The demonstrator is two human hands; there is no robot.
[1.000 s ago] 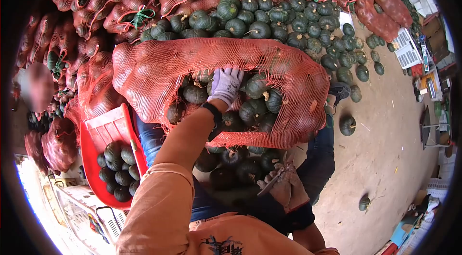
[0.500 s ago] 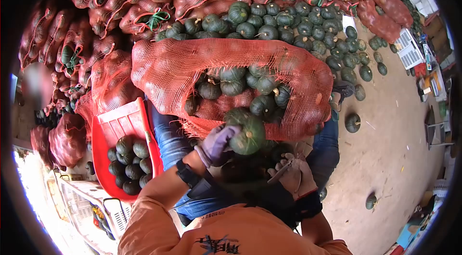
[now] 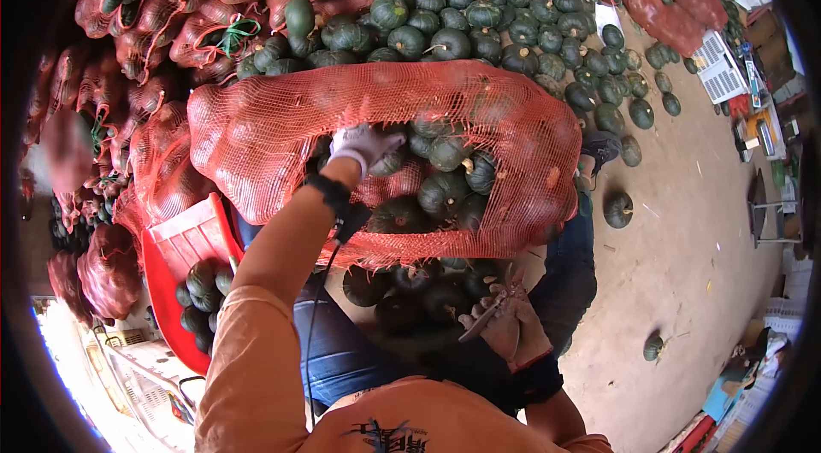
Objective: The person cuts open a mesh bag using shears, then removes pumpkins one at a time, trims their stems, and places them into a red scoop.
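Left hand (image 3: 368,148) reaches through the torn mesh bag (image 3: 534,150), apparently for access to squashes (image 3: 442,193); grip cannot be told. Right hand (image 3: 517,325) grips a cutting tool (image 3: 479,323), seemingly kept clear.

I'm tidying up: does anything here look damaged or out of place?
Yes: the nearest red mesh sack has a ragged, frayed opening, as if cut or torn. Right of it, two green squashes lie alone on the floor, apart from the pile.

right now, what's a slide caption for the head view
A gloved left hand reaches into a red mesh sack of green squash, while the right hand holds a shears-like tool.
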